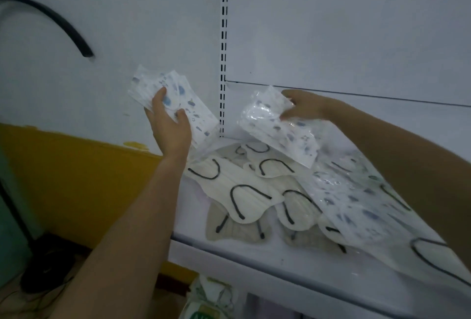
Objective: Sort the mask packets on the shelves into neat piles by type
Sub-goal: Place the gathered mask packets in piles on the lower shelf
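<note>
Two hands: raised, one on either side of the slotted upright
Left hand: left of the upright; fingers and thumb curled round a fanned stack of blue-printed mask packets
Right hand: right of the upright; fingertips pinching a single blue-printed packet; packet tilted
Cream masks: black ear loops; heaped on the white shelf below the upright's foot

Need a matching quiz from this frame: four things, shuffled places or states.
1 left hand
2 right hand
3 cream masks
4 black hose

A lying on shelf
B on wall, upper left
C grips stack of blue-print packets
D pinches a blue-print packet above the shelf

Pairs: 1-C, 2-D, 3-A, 4-B
</note>
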Tool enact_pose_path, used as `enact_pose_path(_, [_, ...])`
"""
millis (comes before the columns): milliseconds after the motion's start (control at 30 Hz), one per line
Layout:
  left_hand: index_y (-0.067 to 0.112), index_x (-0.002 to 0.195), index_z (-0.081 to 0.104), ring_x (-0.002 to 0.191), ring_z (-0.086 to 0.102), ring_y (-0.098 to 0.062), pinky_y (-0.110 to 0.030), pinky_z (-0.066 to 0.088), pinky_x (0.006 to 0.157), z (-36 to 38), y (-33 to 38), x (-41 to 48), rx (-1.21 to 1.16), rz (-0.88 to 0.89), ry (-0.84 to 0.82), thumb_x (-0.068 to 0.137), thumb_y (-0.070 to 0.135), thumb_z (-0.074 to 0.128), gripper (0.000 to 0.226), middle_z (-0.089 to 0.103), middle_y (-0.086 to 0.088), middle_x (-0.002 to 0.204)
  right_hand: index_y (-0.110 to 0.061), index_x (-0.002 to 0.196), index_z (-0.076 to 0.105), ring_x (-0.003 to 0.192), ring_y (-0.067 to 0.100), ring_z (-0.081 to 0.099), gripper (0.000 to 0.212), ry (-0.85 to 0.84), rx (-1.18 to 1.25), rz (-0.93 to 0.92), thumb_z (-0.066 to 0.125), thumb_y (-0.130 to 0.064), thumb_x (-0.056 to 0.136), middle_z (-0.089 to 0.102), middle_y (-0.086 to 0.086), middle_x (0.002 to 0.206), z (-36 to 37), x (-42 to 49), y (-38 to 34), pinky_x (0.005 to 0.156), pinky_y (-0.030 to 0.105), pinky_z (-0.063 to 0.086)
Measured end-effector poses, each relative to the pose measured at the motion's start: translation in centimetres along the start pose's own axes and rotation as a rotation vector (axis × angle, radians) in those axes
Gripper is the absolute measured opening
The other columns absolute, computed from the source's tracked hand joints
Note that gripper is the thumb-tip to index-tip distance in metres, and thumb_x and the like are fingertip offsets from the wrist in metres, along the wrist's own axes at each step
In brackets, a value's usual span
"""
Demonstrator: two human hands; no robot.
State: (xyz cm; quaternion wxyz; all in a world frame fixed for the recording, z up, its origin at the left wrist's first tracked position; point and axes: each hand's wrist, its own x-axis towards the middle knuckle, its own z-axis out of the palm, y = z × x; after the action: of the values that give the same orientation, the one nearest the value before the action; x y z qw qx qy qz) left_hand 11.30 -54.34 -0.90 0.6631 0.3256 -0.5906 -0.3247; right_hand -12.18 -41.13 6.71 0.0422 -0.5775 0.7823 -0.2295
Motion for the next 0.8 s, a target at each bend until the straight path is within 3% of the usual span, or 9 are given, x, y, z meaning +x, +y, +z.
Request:
enact_pose_path(133, [0.015, 0.136, 0.041, 0.127, 0.041, -0.022, -0.002, 0.026, 0.09, 0.2, 1.1, -0.6, -0.033, 0.059, -0.062, 0.09, 0.006, 0.051, 0.048, 0.039, -0.014, 0.136, -0.009, 0.107, 0.056, 0.091, 0.024, 0.064, 0.034, -0.001, 0.654, 0.038, 0.063, -0.002, 0.075, 0.065, 0.009, 0.101, -4.4, -4.6, -0.3, 0.073, 0.033, 0.057])
enact_pose_path(200, [0.013, 0.134, 0.043, 0.124, 0.042, -0.021, 0.007, 0.024, 0.085, 0.4, 2.0, -1.1, -0.066, 0.101, -0.125, 0.088, 0.004, 0.052, 0.048, 0.042, -0.015, 0.133, -0.009, 0.102, 0.058, 0.079, 0.019, 0.069, 0.031, -0.001, 0.851, 0.042, 0.056, -0.007, 0.072, 0.07, 0.005, 0.088, -5.5, -6.8, -1.0, 0.063, 0.029, 0.057])
enact_pose_path(300, [0.012, 0.133, 0.044, 0.117, 0.041, -0.011, 0.01, 0.022, 0.083, 0.9, 3.5, -2.2, -0.082, 0.191, -0.351, 0.086, 0.003, 0.057, 0.049, 0.045, -0.012, 0.132, -0.01, 0.101, 0.058, 0.073, 0.015, 0.069, 0.03, 0.067, 1.002, 0.051, 0.054, -0.008, 0.072, 0.071, 0.001, 0.081, -5.5, -9.4, -2.6, 0.061, 0.027, 0.056])
enact_pose_path(400, [0.015, 0.132, 0.045, 0.119, 0.044, -0.011, -0.003, 0.028, 0.098, 1.4, 5.8, -3.6, -0.134, 0.271, -0.646, 0.091, 0.017, 0.058, 0.043, 0.047, 0.002, 0.128, -0.01, 0.093, 0.058, 0.066, 0.012, 0.067, 0.015, 0.224, 0.967, 0.102, 0.056, 0.001, 0.084, 0.069, 0.0, 0.073, -3.8, -11.2, -4.9, 0.057, 0.024, 0.055])
enact_pose_path(467, [0.019, 0.132, 0.044, 0.119, 0.046, -0.01, -0.016, 0.033, 0.103, 1.2, 8.0, -5.1, -0.213, 0.185, -0.803, 0.097, 0.029, 0.047, 0.037, 0.047, 0.01, 0.122, -0.01, 0.094, 0.059, 0.072, 0.017, 0.065, 0.014, 0.351, 0.851, 0.167, 0.056, 0.002, 0.087, 0.068, 0.004, 0.082, -2.0, -12.4, -6.4, 0.062, 0.028, 0.056])
enact_pose_path(567, [0.018, 0.125, 0.044, 0.105, 0.051, 0.002, -0.005, 0.038, 0.091, -0.1, 10.8, -7.5, -0.364, -0.019, -0.958, 0.096, 0.034, 0.046, 0.033, 0.052, 0.013, 0.115, -0.007, 0.108, 0.06, 0.086, 0.021, 0.067, 0.027, 0.553, 0.649, 0.258, 0.064, -0.006, 0.082, 0.067, 0.007, 0.101, 0.2, -15.0, -8.7, 0.076, 0.03, 0.057])
enact_pose_path(633, [0.016, 0.128, 0.041, 0.108, 0.055, -0.005, -0.018, 0.045, 0.092, -1.4, 11.6, -8.9, -0.396, -0.07, -1.017, 0.09, 0.031, 0.058, 0.044, 0.055, 0.007, 0.119, -0.008, 0.106, 0.06, 0.071, 0.014, 0.065, 0.023, 0.622, 0.54, 0.232, 0.062, -0.008, 0.082, 0.068, 0.005, 0.091, 1.0, -17.5, -10.4, 0.06, 0.019, 0.054])
enact_pose_path(700, [0.018, 0.13, 0.038, 0.107, 0.056, -0.009, -0.022, 0.046, 0.087, -3.1, 12.2, -10.3, -0.368, -0.063, -1.046, 0.087, 0.023, 0.063, 0.05, 0.055, 0.005, 0.118, -0.009, 0.098, 0.059, 0.056, 0.012, 0.057, 0.014, 0.622, 0.483, 0.152, 0.057, -0.006, 0.084, 0.063, 0.004, 0.076, 1.7, -20.3, -12.1, 0.048, 0.02, 0.048])
enact_pose_path(800, [0.021, 0.129, 0.037, 0.105, 0.056, -0.007, -0.019, 0.045, 0.082, -5.8, 13.2, -13.1, -0.358, -0.088, -1.061, 0.087, 0.017, 0.063, 0.05, 0.056, 0.008, 0.114, -0.016, 0.102, 0.049, 0.056, 0.002, 0.051, 0.018, 0.645, 0.428, 0.133, 0.059, -0.013, 0.087, 0.054, -0.008, 0.076, 2.9, -24.5, -13.6, 0.05, 0.011, 0.044])
